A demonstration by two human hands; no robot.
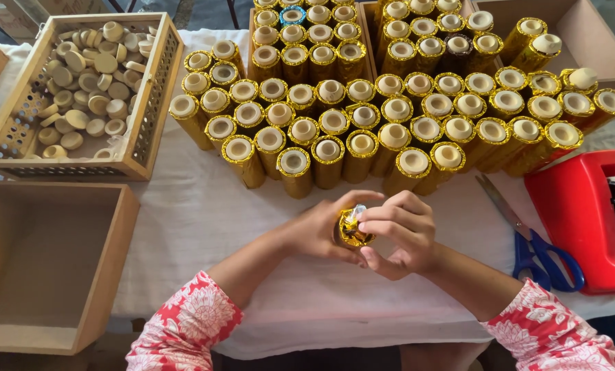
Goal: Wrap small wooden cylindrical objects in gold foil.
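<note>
**Gold-wrapped tube held between both hands at the near edge of the table**

From the head camera we look down on a table spread with a white cloth point(204, 220), its far half crowded with stock. Upright gold-foil tubes point(362, 130) stand packed in rows along the far edge, each showing a pale plug in its open top, and more fill a box behind them. At the far left corner a wooden tray point(157, 89) with perforated walls holds loose pale round plugs point(87, 82); an open wooden box point(108, 268) sits at the near left corner. Toward the right edge lie blue-handled scissors point(537, 251) beside a red tape dispenser point(582, 213).

Near the middle of the near edge, our left hand point(317, 230) is wrapped around a single gold tube point(352, 230), seemingly to steady it, while the right hand point(400, 233) pinches its top with the fingertips closed on crinkled foil. The tube is shiny gold, its top end gathered, with a pale glint at the crown.
</note>
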